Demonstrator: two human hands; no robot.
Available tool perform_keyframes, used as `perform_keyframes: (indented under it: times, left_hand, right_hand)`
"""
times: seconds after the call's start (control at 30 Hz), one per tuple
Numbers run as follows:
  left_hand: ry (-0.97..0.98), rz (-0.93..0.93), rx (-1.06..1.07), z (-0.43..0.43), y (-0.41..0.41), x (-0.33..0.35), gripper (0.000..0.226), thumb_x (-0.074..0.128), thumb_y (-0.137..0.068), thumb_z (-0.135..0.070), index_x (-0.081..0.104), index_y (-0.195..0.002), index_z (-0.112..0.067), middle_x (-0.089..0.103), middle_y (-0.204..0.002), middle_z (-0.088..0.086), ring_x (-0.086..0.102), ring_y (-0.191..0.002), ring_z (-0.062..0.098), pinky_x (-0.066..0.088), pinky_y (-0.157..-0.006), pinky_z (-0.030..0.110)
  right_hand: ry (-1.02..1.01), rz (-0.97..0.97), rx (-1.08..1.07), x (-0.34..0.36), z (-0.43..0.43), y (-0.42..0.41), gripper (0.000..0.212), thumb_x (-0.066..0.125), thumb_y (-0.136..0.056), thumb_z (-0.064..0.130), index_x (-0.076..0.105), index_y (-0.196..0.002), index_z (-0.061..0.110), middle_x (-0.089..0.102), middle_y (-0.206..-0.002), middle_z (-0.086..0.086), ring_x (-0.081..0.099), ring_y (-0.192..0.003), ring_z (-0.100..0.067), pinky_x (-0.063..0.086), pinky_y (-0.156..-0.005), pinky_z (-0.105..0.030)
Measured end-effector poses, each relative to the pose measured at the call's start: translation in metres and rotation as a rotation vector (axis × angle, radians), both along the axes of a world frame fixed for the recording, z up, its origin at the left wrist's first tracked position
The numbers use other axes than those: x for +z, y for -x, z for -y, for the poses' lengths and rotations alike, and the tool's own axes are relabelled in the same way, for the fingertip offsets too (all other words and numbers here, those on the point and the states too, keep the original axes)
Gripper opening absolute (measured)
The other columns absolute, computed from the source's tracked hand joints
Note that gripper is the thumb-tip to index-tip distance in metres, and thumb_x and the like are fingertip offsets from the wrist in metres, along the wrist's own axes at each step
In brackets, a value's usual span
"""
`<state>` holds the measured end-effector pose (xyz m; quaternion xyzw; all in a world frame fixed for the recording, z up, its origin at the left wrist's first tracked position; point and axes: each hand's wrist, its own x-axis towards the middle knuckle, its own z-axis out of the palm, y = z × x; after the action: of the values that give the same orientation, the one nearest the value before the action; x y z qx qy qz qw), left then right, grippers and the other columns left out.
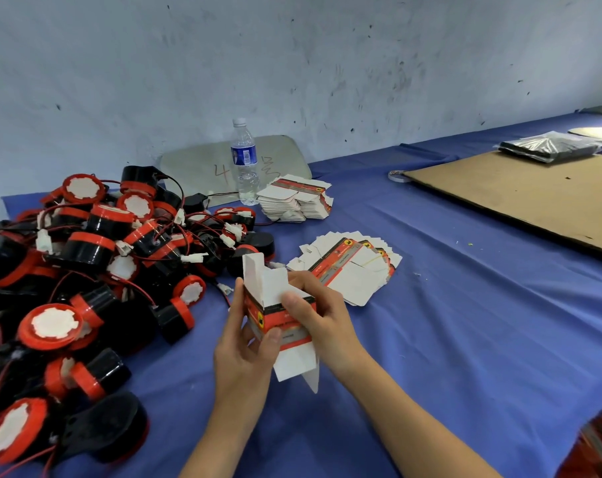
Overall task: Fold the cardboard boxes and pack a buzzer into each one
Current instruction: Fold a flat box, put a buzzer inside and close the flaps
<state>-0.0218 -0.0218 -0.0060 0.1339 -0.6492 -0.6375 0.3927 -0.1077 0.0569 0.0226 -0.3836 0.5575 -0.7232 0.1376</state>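
A small white and red cardboard box [273,305] is held upright above the blue tablecloth, its top and bottom flaps standing open. My left hand [246,343] grips its left side, thumb on the front panel. My right hand [318,313] grips the right side, thumb pressing the front near the top edge. A large heap of black and red buzzers [96,270] with red wires lies to the left. A fanned pile of flat box blanks [353,267] lies just beyond my hands. A second stack of blanks [296,200] sits farther back.
A clear water bottle [245,162] stands by the wall in front of a grey board [203,169]. At the right lies a large brown cardboard sheet [520,198] with a dark plastic-wrapped packet [551,146] behind it. A tape roll [397,174] lies at its corner.
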Motion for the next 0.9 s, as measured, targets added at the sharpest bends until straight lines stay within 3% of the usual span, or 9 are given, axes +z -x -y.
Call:
perform_keyframes:
  times: [0.1, 0.17, 0.27, 0.37, 0.47, 0.6, 0.7, 0.8, 0.9]
  left_hand:
    - [0.092, 0.023, -0.028, 0.000, -0.004, 0.001, 0.081, 0.068, -0.063, -0.039, 0.035, -0.137, -0.041, 0.055, -0.137, -0.004, 0.059, -0.118, 0.010, 0.054, -0.092, 0.031]
    - [0.183, 0.045, -0.008, 0.001, -0.007, 0.000, 0.082, 0.066, -0.066, -0.043, 0.032, -0.140, -0.041, 0.050, -0.143, -0.002, 0.054, -0.126, 0.016, 0.050, -0.099, 0.042]
    - [0.338, 0.043, 0.027, 0.001, -0.010, 0.002, 0.083, 0.065, -0.069, -0.038, 0.029, -0.144, -0.038, 0.045, -0.142, -0.021, 0.050, -0.129, 0.008, 0.049, -0.099, 0.030]
    - [0.447, 0.019, 0.048, 0.002, -0.010, 0.003, 0.084, 0.065, -0.072, -0.038, 0.027, -0.146, -0.036, 0.042, -0.140, -0.031, 0.049, -0.127, 0.001, 0.048, -0.093, 0.016]
    - [0.486, 0.001, 0.068, 0.003, -0.009, 0.003, 0.083, 0.064, -0.073, -0.037, 0.027, -0.147, -0.037, 0.042, -0.138, -0.031, 0.048, -0.127, 0.001, 0.046, -0.092, 0.013]
    - [0.550, 0.009, 0.104, 0.003, -0.008, 0.001, 0.075, 0.059, -0.074, -0.037, 0.032, -0.142, -0.053, 0.043, -0.136, -0.024, 0.050, -0.124, 0.011, 0.048, -0.092, 0.017]
    - [0.597, 0.024, 0.117, 0.004, -0.008, 0.000, 0.069, 0.057, -0.073, -0.037, 0.037, -0.136, -0.059, 0.038, -0.135, -0.027, 0.050, -0.121, 0.007, 0.049, -0.090, 0.018]
    - [0.661, 0.028, 0.123, 0.005, -0.007, -0.001, 0.055, 0.057, -0.074, -0.036, 0.046, -0.125, -0.054, 0.041, -0.130, -0.012, 0.050, -0.115, 0.002, 0.050, -0.085, 0.016]
    - [0.635, 0.036, 0.130, 0.006, -0.007, -0.002, 0.041, 0.058, -0.071, -0.039, 0.054, -0.112, -0.042, 0.043, -0.124, -0.006, 0.051, -0.112, 0.005, 0.054, -0.081, 0.029]
  right_hand:
    - [0.031, -0.017, 0.003, 0.003, -0.002, 0.000, 0.018, 0.062, -0.075, 0.043, 0.060, -0.061, 0.030, 0.063, -0.120, 0.006, 0.058, -0.110, -0.014, 0.046, -0.088, -0.027]
    - [0.057, 0.021, 0.051, 0.004, -0.005, 0.001, 0.013, 0.061, -0.074, 0.038, 0.065, -0.072, 0.026, 0.053, -0.136, 0.008, 0.057, -0.115, -0.009, 0.046, -0.088, -0.024]
    - [0.036, 0.025, 0.123, 0.004, -0.007, 0.004, 0.047, 0.055, -0.076, 0.021, 0.060, -0.122, 0.033, 0.048, -0.139, 0.019, 0.060, -0.107, -0.005, 0.049, -0.083, -0.020]
    - [0.004, 0.044, 0.182, 0.005, -0.010, 0.007, 0.065, 0.049, -0.076, 0.010, 0.053, -0.129, 0.048, 0.059, -0.121, 0.015, 0.061, -0.101, -0.007, 0.050, -0.082, -0.021]
    - [-0.019, -0.018, 0.124, 0.008, -0.009, 0.005, 0.042, 0.051, -0.077, 0.008, 0.071, -0.104, 0.032, 0.062, -0.110, 0.007, 0.058, -0.105, -0.012, 0.045, -0.088, -0.024]
    - [-0.024, -0.028, 0.096, 0.008, -0.006, 0.002, 0.022, 0.054, -0.079, 0.009, 0.069, -0.069, 0.021, 0.065, -0.094, 0.017, 0.056, -0.099, -0.008, 0.037, -0.098, -0.032]
    - [-0.022, -0.024, 0.097, 0.006, -0.007, 0.003, 0.019, 0.052, -0.082, 0.011, 0.068, -0.071, 0.014, 0.064, -0.090, 0.016, 0.056, -0.094, -0.008, 0.042, -0.088, -0.025]
    - [0.040, 0.026, 0.050, 0.003, -0.005, 0.001, 0.016, 0.044, -0.089, 0.017, 0.059, -0.083, 0.019, 0.060, -0.084, 0.009, 0.055, -0.081, -0.006, 0.044, -0.072, -0.015]
    - [0.093, 0.072, -0.005, -0.002, -0.001, -0.001, 0.019, 0.036, -0.097, 0.033, 0.051, -0.098, 0.021, 0.063, -0.092, 0.007, 0.057, -0.087, -0.012, 0.047, -0.078, -0.020]
